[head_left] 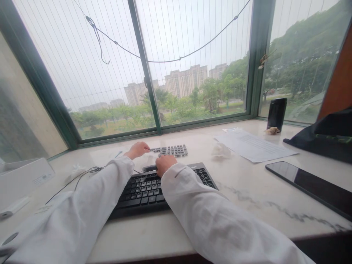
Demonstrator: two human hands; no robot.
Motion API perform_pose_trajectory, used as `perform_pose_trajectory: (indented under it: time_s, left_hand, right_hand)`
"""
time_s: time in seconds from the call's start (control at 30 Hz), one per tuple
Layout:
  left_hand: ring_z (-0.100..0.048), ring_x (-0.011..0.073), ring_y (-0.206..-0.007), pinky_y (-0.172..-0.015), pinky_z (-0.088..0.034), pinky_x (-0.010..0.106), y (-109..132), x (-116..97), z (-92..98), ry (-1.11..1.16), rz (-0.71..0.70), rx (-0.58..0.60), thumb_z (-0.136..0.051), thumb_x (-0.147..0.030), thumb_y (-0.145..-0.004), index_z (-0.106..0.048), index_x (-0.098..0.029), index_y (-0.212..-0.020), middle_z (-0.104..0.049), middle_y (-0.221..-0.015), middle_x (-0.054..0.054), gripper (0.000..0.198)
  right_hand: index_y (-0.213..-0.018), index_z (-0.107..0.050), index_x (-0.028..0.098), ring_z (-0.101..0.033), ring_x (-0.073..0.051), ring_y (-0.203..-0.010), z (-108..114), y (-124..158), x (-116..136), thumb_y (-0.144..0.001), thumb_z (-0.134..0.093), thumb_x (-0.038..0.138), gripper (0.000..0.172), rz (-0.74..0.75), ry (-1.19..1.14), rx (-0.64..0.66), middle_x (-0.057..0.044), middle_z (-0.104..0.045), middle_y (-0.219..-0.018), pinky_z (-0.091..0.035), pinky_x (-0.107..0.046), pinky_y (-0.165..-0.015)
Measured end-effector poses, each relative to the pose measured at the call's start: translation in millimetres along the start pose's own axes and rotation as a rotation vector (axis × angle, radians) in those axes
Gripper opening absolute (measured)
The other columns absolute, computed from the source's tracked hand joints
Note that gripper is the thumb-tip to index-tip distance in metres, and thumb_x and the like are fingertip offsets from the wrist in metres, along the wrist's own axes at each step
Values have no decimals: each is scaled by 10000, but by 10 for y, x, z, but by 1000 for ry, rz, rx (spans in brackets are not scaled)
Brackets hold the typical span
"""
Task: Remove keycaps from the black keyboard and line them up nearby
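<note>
A black keyboard (148,190) lies on the white marble sill under my forearms. Beyond it are rows of small grey keycaps (174,149). My left hand (138,149) reaches to the left end of these rows, its fingertips pinched together; whether a keycap is between them is too small to tell. Curled above the keyboard's top edge is my right hand (166,164), with its fingers hidden from me. A short dark object (149,168) sticks out to the left of that hand, and its kind is unclear. White sleeves cover both arms.
A phone (310,187) and a printed sheet (253,145) lie on the right, near a crumpled tissue (221,150). A black cylinder (277,114) stands by the window beside dark fabric (327,134). At left are a white box (27,179) and a thin cable (79,178).
</note>
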State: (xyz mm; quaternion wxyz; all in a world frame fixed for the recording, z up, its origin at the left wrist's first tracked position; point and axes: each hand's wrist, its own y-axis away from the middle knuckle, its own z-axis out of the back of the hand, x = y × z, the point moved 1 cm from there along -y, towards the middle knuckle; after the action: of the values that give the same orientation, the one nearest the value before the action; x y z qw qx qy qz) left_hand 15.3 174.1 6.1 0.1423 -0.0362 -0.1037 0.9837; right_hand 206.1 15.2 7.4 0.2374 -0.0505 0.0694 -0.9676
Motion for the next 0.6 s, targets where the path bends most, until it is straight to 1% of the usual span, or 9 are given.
perform_pose_trajectory:
  time_s: [0.07,0.17,0.33,0.6]
  left_hand:
    - [-652,179,-876,-712,-447,216,-54,-36,-21,-38,8,-3,-633,-381,-727,-757,-287,-881,-737,-931,1,219]
    - [-647,186,-890,-727,-451,219,-101,-73,-45,-76,33,19,-643,-376,-722,-754,-286,-907,-734,-952,19,235]
    - [-639,210,-926,-776,-463,259,-133,-100,-94,-139,24,45,-636,-368,-733,-746,-308,-923,-729,-983,29,228]
    - [-631,222,-968,-815,-462,277,-133,-121,-149,-161,45,41,-617,-375,-756,-740,-309,-950,-720,-1023,42,239]
  right_hand:
    - [-1069,-680,151,-647,-271,-969,-5,-3,3,-754,-607,257,340,4,-15,-17,-173,-676,-1044,-515,-377,-777]
    - [-1054,-690,141,-650,-273,-951,-10,-5,9,-732,-615,252,349,7,-29,-35,-165,-679,-1033,-520,-375,-762]
    - [-1042,-695,126,-651,-272,-947,-21,-7,14,-718,-616,242,353,19,-36,-35,-168,-681,-1022,-519,-372,-773]
    - [-1061,-688,135,-651,-274,-952,-25,-3,14,-730,-598,250,362,25,-41,-37,-156,-683,-1014,-520,-385,-784]
